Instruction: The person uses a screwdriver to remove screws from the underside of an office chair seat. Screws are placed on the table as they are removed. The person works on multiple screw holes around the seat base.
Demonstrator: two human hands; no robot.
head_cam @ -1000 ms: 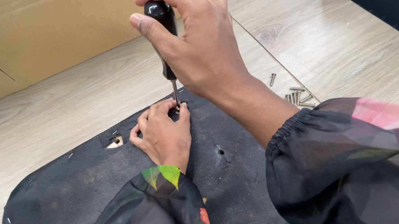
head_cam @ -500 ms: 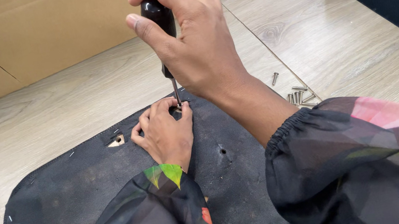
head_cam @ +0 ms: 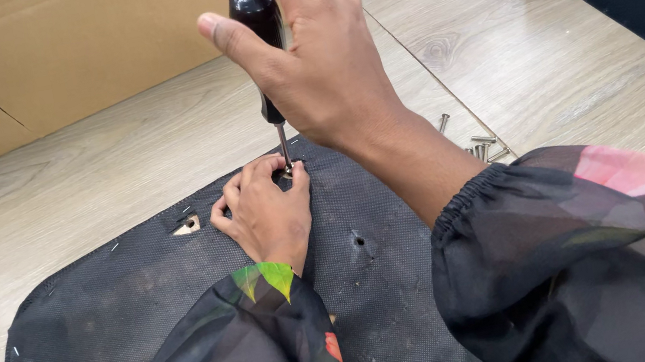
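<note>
My right hand is wrapped around the black handle of a screwdriver, held upright with its metal shaft pointing down into a hole near the far edge of a black fabric-covered panel. My left hand lies flat on the panel, its fingertips gathered around the screwdriver's tip. Whether it pinches a screw there I cannot tell. Both arms wear dark sleeves with pink and green leaf prints.
Several loose metal screws lie on the wooden table just right of the panel. Another open hole shows left of my left hand, and a smaller one nearer me. Cardboard stands behind the table.
My right hand has shifted slightly on the screwdriver handle, with the tool staying upright over the same hole. My left hand has kept its place.
</note>
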